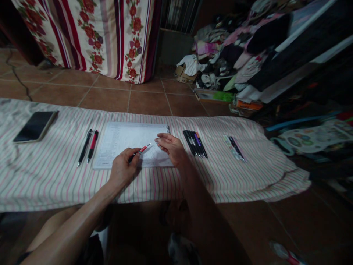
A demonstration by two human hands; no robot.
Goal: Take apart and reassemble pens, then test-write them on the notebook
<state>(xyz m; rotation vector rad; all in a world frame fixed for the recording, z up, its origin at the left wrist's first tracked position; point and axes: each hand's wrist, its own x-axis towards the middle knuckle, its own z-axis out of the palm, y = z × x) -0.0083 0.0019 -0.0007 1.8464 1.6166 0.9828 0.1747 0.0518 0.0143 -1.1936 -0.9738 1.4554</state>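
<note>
My left hand (124, 165) is closed around a red and black pen (143, 148), whose thin metal tip points up and to the right. Just past that tip, the fingers of my right hand (173, 148) are pinched together; whatever they hold is too small to make out. Both hands are over a spiral notebook (129, 133) lying open on a striped cloth. Left of the notebook lie a black pen (85, 147) and a red and black pen (93, 146), side by side. To its right is a row of several dark pens (193, 142), one with a purple part.
A smartphone (35, 127) lies at the left on the striped cloth (60, 184). Further right are a few slim pens (235, 148). Beyond the table are a floral curtain (110, 36), a tiled floor (110, 97) and a heap of clothes (234, 51).
</note>
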